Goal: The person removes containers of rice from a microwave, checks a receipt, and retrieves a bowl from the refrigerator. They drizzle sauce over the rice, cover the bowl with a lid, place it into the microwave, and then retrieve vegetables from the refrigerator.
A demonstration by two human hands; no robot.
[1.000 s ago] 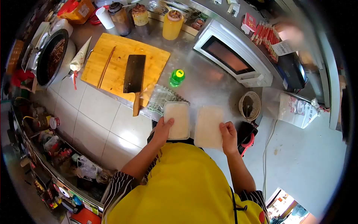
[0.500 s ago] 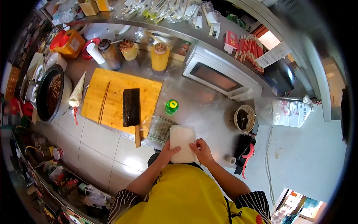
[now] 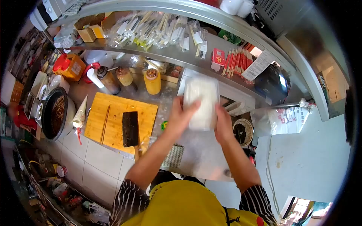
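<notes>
I have a white box (image 3: 203, 92) between my two hands, held up above the metal counter (image 3: 200, 160) and in line with the front of the microwave (image 3: 241, 93), part of which it hides from me. My left hand (image 3: 182, 116) grips the box along its left side, the thumb laid over the face towards me; my right hand (image 3: 223, 126) holds the right edge, low down. The box is blurred, so I cannot tell whether it is a single piece or how my fingers sit behind it. Just beside my left forearm a green bottle (image 3: 164, 125) shows only in part, and nearer to me a patterned cloth (image 3: 174, 156) lies on the counter. To the left is the wooden board (image 3: 149, 116), with a cleaver (image 3: 130, 130) and a pair of chopsticks (image 3: 105, 125) lying on it, the cleaver's handle pointing my way. Beyond the board stands a yellow bottle (image 3: 152, 83); left of the board are a filled paper cone (image 3: 80, 116) and a big dark-rimmed pot (image 3: 69, 113) with something brown in it. Near my right hand is a round tub (image 3: 249, 132) with dark contents. On the shelf above lie wrapped utensils (image 3: 151, 32) and a small red box (image 3: 218, 59).
</notes>
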